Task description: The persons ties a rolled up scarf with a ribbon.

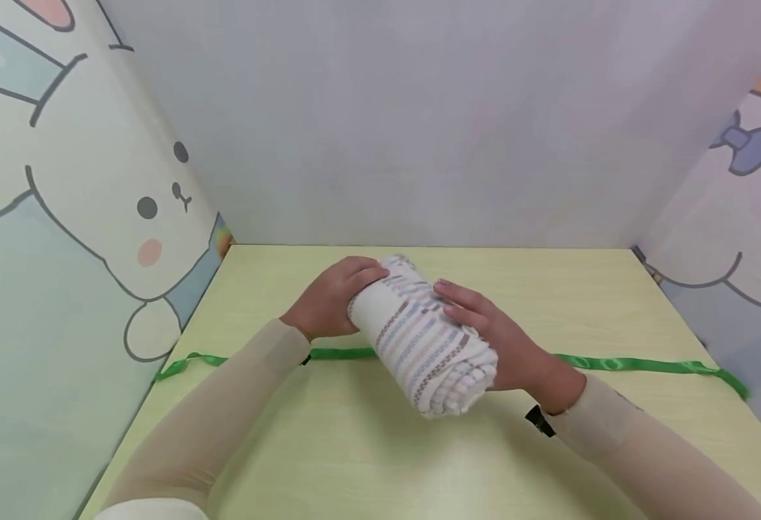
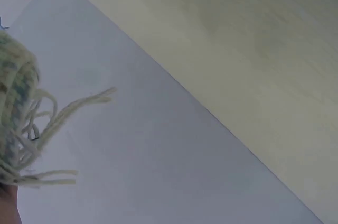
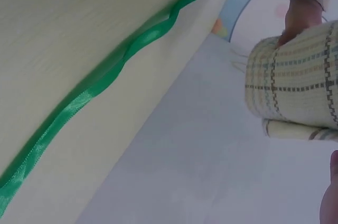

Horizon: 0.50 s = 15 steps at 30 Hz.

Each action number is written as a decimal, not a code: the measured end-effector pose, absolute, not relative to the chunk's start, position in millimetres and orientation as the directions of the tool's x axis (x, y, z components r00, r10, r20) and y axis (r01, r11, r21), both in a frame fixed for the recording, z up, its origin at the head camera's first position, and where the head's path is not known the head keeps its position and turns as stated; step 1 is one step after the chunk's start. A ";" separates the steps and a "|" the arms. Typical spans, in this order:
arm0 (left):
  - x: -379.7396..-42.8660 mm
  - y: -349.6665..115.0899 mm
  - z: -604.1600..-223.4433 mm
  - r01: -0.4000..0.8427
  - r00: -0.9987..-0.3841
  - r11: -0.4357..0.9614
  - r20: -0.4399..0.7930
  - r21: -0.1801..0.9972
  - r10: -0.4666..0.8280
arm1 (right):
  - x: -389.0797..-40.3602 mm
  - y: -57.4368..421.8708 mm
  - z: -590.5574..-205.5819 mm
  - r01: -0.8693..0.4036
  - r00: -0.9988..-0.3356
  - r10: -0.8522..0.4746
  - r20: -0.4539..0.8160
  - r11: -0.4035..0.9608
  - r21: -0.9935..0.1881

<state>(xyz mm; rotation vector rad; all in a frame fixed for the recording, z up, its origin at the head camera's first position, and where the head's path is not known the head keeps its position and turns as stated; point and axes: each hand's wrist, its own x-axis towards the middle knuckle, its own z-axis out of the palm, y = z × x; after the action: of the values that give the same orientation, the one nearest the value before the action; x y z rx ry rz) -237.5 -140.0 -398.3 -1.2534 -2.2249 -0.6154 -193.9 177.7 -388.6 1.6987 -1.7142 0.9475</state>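
I have a rolled-up striped cloth [image 1: 422, 339] raised above the table [image 1: 380, 469], over its middle, slanting from far left to near right. It is white, with blue, brown and pinkish bands; the near right end shows its spiral layers, and pale fringe strands [image 2: 79, 105] hang loose in the left wrist view. The right wrist view shows a flap of the cloth standing slightly away from the main roll.

My left hand [image 1: 335, 297] grips the far left end, its fingers bent over the top. My right hand [image 1: 507, 339] lies along the right side toward the near end, two fingers resting nearly straight on the cloth; its thumb is hidden in the head view.

Beige sleeves [image 1: 224, 419] cover both my forearms, and a small black piece [image 1: 541, 421] shows under my right wrist. Beyond my hands, a green ribbon [image 1: 634, 363] runs left to right across the pale yellow table, passing out of sight behind the roll, with twists toward its ends. A plain greyish far wall [image 1: 380, 123] rises at the table's far edge. The left wall [image 1: 23, 375] carries a cartoon rabbit [image 1: 107, 166], and the right wall [image 1: 738, 347] a pale cartoon figure with a blue bow [image 1: 747, 144].
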 end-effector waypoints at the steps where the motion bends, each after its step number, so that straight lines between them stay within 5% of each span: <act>1: -237.4 -139.4 -398.4 0.871 -0.447 0.473 0.616 0.134 0.648 | -192.6 176.8 -389.7 -0.994 -0.048 -0.618 0.785 -0.047 -0.098; 15: -243.5 -133.6 -405.7 0.861 -0.459 0.507 0.504 0.048 0.731 | -182.7 168.0 -410.4 -0.999 0.041 -0.658 0.752 -0.049 0.011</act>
<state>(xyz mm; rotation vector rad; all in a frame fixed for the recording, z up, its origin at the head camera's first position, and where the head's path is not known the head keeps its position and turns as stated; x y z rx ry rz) -243.5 -133.6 -405.7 -1.3123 -2.3309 -0.4154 -182.7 168.0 -410.4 1.7653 -1.6728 0.7885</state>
